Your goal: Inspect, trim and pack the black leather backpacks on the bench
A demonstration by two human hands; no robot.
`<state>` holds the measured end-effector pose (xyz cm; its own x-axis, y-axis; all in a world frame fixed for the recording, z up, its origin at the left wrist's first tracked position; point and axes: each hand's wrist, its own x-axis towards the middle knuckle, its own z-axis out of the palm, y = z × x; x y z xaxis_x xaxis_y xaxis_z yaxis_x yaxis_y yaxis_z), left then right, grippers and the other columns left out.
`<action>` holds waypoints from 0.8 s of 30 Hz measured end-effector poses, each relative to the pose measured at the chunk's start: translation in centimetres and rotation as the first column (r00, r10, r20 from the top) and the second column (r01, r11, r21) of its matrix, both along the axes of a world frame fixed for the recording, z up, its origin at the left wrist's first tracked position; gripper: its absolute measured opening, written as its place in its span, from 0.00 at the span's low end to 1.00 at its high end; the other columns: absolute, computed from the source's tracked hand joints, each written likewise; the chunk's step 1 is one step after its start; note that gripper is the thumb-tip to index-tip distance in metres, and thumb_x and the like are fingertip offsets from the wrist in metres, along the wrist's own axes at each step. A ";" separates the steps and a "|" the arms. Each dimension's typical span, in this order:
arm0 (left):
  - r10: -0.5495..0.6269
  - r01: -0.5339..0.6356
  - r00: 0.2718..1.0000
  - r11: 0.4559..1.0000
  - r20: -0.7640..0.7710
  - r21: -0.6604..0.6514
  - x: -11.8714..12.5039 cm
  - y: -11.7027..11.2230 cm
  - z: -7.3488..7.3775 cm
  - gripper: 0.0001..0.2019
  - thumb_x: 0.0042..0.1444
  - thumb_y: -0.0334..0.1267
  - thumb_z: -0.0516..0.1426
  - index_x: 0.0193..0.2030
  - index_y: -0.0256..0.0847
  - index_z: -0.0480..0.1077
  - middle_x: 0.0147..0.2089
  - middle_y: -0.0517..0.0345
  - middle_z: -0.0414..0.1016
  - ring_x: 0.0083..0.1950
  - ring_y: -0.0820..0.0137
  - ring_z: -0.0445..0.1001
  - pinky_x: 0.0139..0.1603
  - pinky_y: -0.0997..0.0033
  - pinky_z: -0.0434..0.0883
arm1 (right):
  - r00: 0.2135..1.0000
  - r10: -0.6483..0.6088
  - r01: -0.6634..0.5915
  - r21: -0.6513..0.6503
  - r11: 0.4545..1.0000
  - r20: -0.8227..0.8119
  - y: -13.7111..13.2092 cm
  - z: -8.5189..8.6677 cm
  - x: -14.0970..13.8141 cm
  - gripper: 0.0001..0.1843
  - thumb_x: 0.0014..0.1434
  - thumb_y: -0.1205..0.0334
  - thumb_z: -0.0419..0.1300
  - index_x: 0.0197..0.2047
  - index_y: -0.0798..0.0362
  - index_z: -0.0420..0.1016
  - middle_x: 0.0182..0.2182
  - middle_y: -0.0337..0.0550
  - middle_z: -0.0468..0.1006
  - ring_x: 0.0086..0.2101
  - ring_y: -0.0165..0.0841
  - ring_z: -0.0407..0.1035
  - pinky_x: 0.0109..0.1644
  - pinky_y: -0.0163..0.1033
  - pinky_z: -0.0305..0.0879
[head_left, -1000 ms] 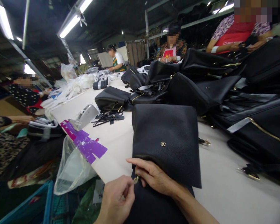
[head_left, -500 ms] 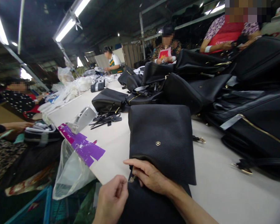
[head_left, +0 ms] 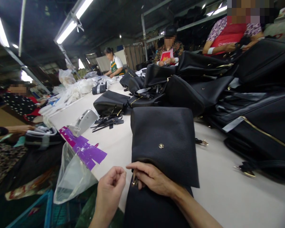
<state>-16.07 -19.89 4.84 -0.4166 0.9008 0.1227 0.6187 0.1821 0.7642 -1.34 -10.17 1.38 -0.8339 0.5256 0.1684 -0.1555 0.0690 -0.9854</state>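
Black bag (head_left: 165, 129) on white table (head_left: 217, 152), left hand (head_left: 109, 186) beside it, thumb and finger pressed together, right hand (head_left: 154, 179) on bag, forefinger extended, others curled by metal clasp (head_left: 134, 181), grip unclear.

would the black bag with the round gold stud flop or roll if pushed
The black bag would probably bend, since its flap curves beside the right hand. It seems unlikely to roll: it lies broad-side down on the table. Its grained surface may offer some grip.
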 end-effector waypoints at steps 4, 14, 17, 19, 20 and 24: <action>-0.047 0.050 0.997 0.997 0.053 -0.059 -0.2 0.2 1.0 0.13 0.58 0.47 0.52 0.29 0.42 0.65 0.22 0.67 0.57 0.23 0.73 0.60 0.26 0.75 0.56 | 1.000 -0.013 0.013 -0.026 1.000 -0.020 -0.1 0.2 -0.1 0.20 0.55 0.74 0.48 0.48 0.56 0.72 0.27 0.36 0.71 0.26 0.27 0.70 0.35 0.33 0.67; -0.178 0.195 0.978 0.964 0.108 -0.182 0.7 -1.1 0.3 0.17 0.63 0.49 0.48 0.26 0.42 0.62 0.24 0.65 0.59 0.28 0.70 0.61 0.30 0.72 0.57 | 0.998 -0.027 0.023 -0.065 0.998 -0.051 -0.3 0.2 -0.1 0.11 0.58 0.69 0.49 0.43 0.55 0.69 0.28 0.36 0.70 0.26 0.28 0.69 0.33 0.34 0.67; -0.148 0.158 0.986 0.977 0.079 -0.143 0.5 -1.0 -0.1 0.17 0.63 0.48 0.48 0.26 0.42 0.61 0.23 0.65 0.59 0.27 0.71 0.61 0.30 0.73 0.56 | 0.996 -0.072 0.069 -0.066 0.995 -0.044 -0.8 0.4 0.0 0.11 0.60 0.67 0.49 0.42 0.55 0.71 0.30 0.40 0.72 0.29 0.30 0.71 0.35 0.35 0.68; -0.126 0.136 0.988 0.983 0.086 -0.121 0.3 -0.9 -0.1 0.17 0.63 0.49 0.48 0.26 0.43 0.60 0.23 0.66 0.58 0.26 0.71 0.60 0.29 0.73 0.56 | 0.987 -0.153 0.149 -0.080 0.986 -0.049 -1.5 0.5 0.2 0.11 0.63 0.65 0.50 0.43 0.54 0.72 0.30 0.41 0.75 0.30 0.31 0.72 0.34 0.36 0.69; -0.116 0.127 0.989 0.986 0.097 -0.112 0.2 -0.9 -0.1 0.17 0.63 0.49 0.48 0.25 0.43 0.60 0.22 0.66 0.58 0.26 0.71 0.60 0.29 0.73 0.56 | 0.978 -0.203 0.199 -0.091 0.976 -0.040 -1.9 0.5 0.3 0.11 0.64 0.64 0.50 0.45 0.53 0.72 0.29 0.40 0.76 0.29 0.31 0.72 0.33 0.36 0.69; -0.093 0.108 0.981 0.991 0.169 -0.079 0.2 -1.2 0.2 0.18 0.62 0.49 0.49 0.25 0.43 0.60 0.21 0.67 0.57 0.24 0.73 0.59 0.27 0.74 0.56 | 0.911 -0.410 0.410 0.025 0.912 0.034 -3.4 0.4 0.8 0.08 0.62 0.61 0.55 0.43 0.50 0.72 0.28 0.38 0.77 0.28 0.31 0.70 0.34 0.35 0.67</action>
